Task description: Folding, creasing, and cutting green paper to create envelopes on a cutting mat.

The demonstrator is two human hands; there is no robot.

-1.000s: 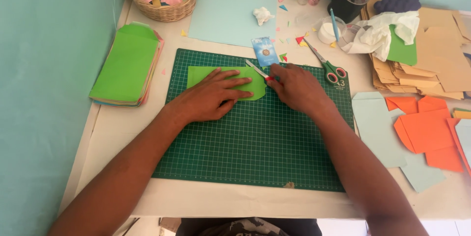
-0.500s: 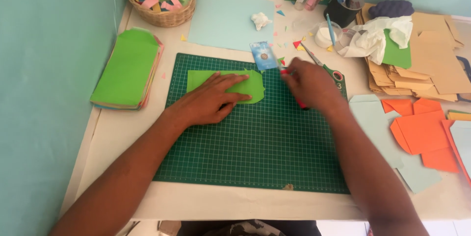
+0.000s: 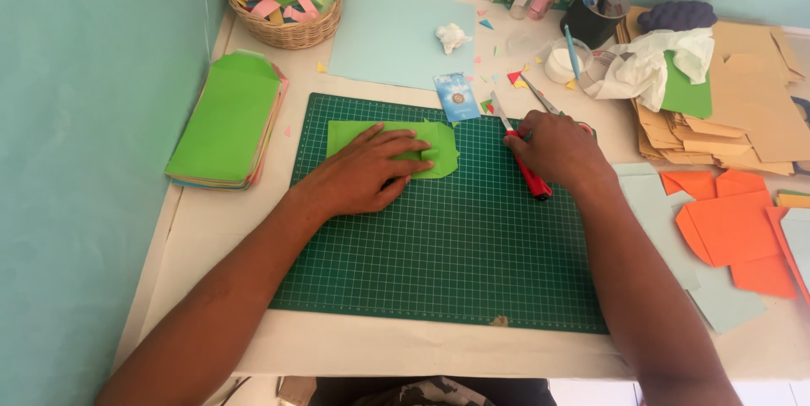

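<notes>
Both hands rest on the dark green gridded cutting mat (image 3: 439,262). The left hand (image 3: 367,174) lies open and flat, fingers spread, pressing down the bright green folded paper piece (image 3: 439,146) beneath it. The right hand (image 3: 553,153) is curled over the red-handled craft knife (image 3: 530,175), apparently gripping it, blade pointing away beyond the knuckles.

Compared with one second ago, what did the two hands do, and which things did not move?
The right hand moved off the green folded paper piece to the right edge of the dark green gridded cutting mat, and now rests on the red-handled craft knife lying there. The left hand stayed flat on the paper. The stack of green envelopes and wicker basket did not move.
</notes>
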